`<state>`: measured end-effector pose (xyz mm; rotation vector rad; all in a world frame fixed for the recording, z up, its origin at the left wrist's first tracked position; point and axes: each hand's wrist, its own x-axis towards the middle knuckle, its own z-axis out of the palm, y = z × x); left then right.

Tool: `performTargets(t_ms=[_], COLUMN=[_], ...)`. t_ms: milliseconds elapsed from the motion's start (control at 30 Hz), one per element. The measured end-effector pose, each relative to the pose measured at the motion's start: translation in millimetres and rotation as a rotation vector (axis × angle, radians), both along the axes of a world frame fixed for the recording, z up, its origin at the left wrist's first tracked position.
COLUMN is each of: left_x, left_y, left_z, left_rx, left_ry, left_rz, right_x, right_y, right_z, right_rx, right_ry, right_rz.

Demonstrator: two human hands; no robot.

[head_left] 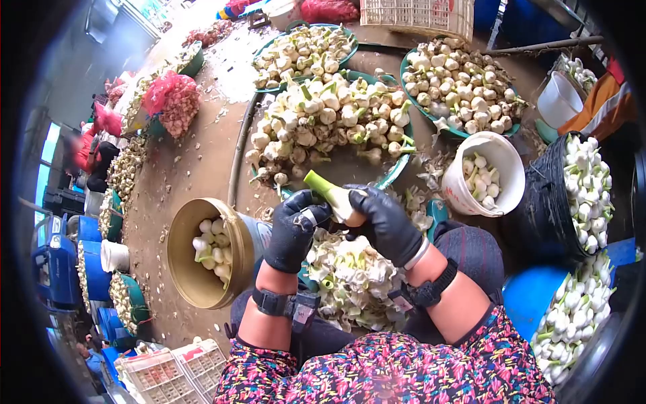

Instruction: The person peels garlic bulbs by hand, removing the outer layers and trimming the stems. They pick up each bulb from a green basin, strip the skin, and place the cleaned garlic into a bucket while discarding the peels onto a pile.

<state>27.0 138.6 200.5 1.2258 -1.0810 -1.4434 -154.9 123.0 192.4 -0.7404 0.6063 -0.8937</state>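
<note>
Between my two black-gloved hands is a garlic bulb (341, 203), its cut green stem pointing up and to the left. My right hand (390, 221) is closed round the bulb from the right. From the other side, my left hand (295, 227) has its fingers curled and pressed against the bulb near the stem; a white band or scrap shows on it, and its palm is hidden. Below both hands lies a heap of peeled skins (353, 279) in my lap area. Just beyond them, a green basin (402, 165) holds unpeeled garlic bulbs.
A tan bucket (176, 259) at left and a white bucket (515, 161) at right hold garlic bulbs. More bulbs fill a black tub (538, 195), a right-hand basin (407, 81) and a far basin (259, 86). Plastic crates (417, 17) stand behind. People are partly visible at both sides.
</note>
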Motion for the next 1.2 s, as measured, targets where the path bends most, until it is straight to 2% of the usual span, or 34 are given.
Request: performTargets(t_ms=[100, 167, 267, 300, 367, 433, 500, 533, 567, 633, 700, 767, 833, 867, 900, 967, 1000, 1067, 1100, 1133, 1167, 1200], left_x=[-7, -1, 3, -2, -18, -18, -15, -10, -11, -12, -11, -8, 0, 0, -1, -6, -7, -5, -5, -7, -9, -10], left_y=[3, 3, -4, -2, 2, 3, 4, 7, 6, 4, 3, 3, 4, 6, 7, 12, 12, 10, 11, 13, 14, 16], left_z=[3, -10, -8, -3, 8, 6, 5, 2, 2, 1, 3, 0, -11, -13, -14, -6, -5, -8, -9, -10, -10, -10], left_rx=[0.024, -0.051, -0.365, -0.363, 0.096, 0.129, 0.084, -0.084, -0.083, 0.016, -0.045, -0.105, -0.285, -0.472, -0.464, -0.430, -0.519, -0.650, -0.650, -0.563, -0.475, -0.308], left_ry=[0.061, 0.088, -0.420, -0.419, 0.260, 0.277, 0.183, -0.043, -0.042, 0.057, -0.021, -0.095, -0.331, -0.601, -0.589, -0.685, -0.695, -0.731, -0.732, -0.650, -0.569, -0.244], left_rz=[0.005, -0.014, -0.135, -0.134, 0.031, 0.064, 0.061, 0.022, 0.022, 0.119, 0.107, 0.099, 0.014, 0.035, 0.011, -0.031, -0.068, -0.112, -0.108, -0.099, -0.092, -0.057], right_x=[0, -1, 1, 2, 3, 7, 9, 10, 11, 9, -1, 6, 4, 1, -3, -9, -7, -4, -2, 0, 2, 4], right_y=[-2, -6, -4, -4, -2, 1, 4, 5, 5, 7, 7, 9, 8, 9, 10, 8, 12, 20, 21, 20, 19, 19], right_z=[-8, -6, -8, -7, -7, -14, -14, -18, -19, -17, -3, -10, -7, -6, -10, -24, -31, -32, -29, -28, -25, -21], right_rx=[0.091, 0.095, 0.018, -0.056, -0.035, -0.263, -0.286, -0.189, -0.092, -0.112, 0.265, 0.240, 0.427, 0.526, 0.531, 0.498, 0.255, 0.293, 0.324, 0.489, 0.488, 0.525], right_ry=[0.005, 0.035, 0.132, 0.193, 0.187, 0.272, 0.333, 0.277, 0.221, 0.229, -0.019, 0.059, -0.116, -0.210, -0.212, -0.463, -0.310, -0.297, -0.283, -0.342, -0.346, -0.332], right_rz=[-0.116, -0.102, -0.102, -0.120, -0.110, -0.192, -0.193, -0.166, -0.140, -0.159, 0.024, 0.039, 0.153, 0.209, 0.213, 0.465, 0.488, 0.436, 0.381, 0.429, 0.429, 0.472])
